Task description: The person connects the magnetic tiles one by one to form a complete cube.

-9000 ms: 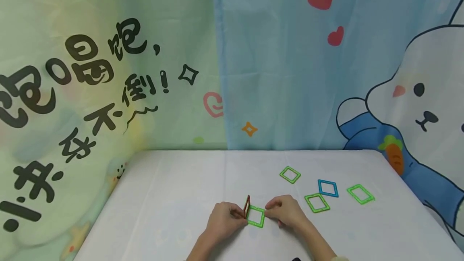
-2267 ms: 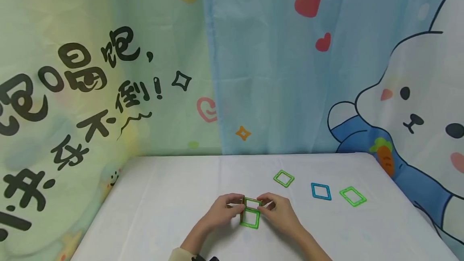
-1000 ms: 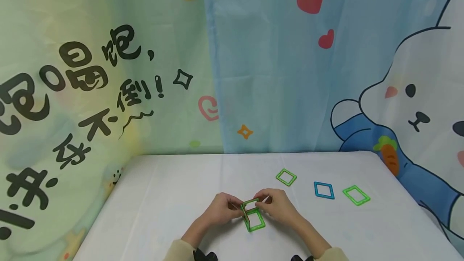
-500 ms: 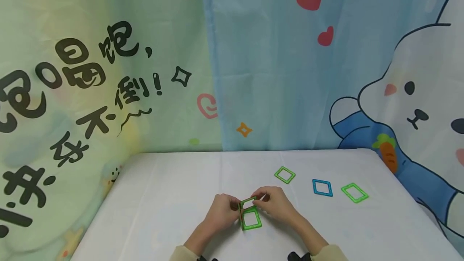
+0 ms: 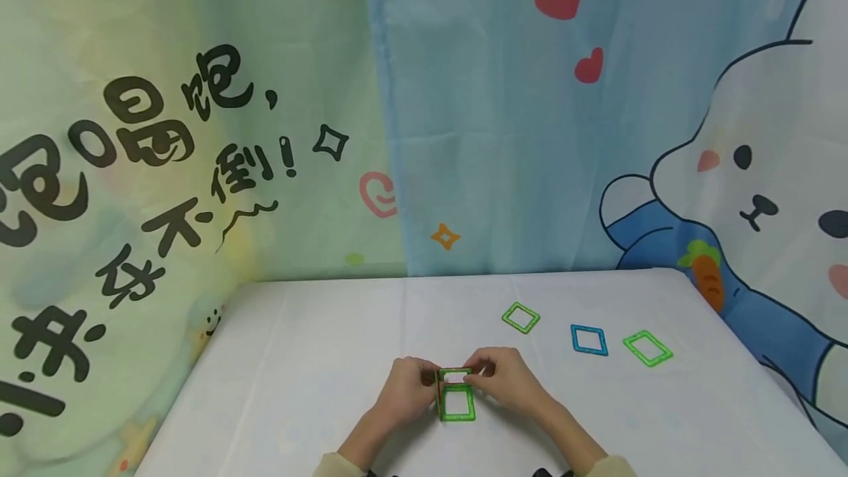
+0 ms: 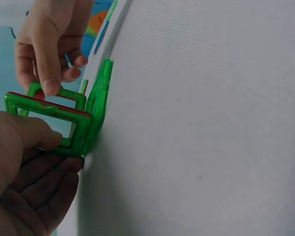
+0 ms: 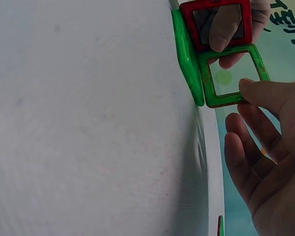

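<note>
Three magnetic square tiles meet at the front middle of the table. A green tile lies flat. Along its left edge stands a tile, red on its inner face and green on its outer face. My left hand pinches this tile between thumb and fingers. Upright at the back edge of the flat tile is another green tile, whose side my right hand pinches with thumb and forefinger. The two standing tiles come together at the back left corner, where the left fingers partly hide them.
On the white table, loose tiles lie to the back right: a green one, a blue one and another green one. A printed curtain hangs behind the table's far edge.
The green tile that lay right of my right hand 9 seconds ago now stands at the flat tile's back edge. Over the last second the joined tiles have turned slightly, squaring to the front.
</note>
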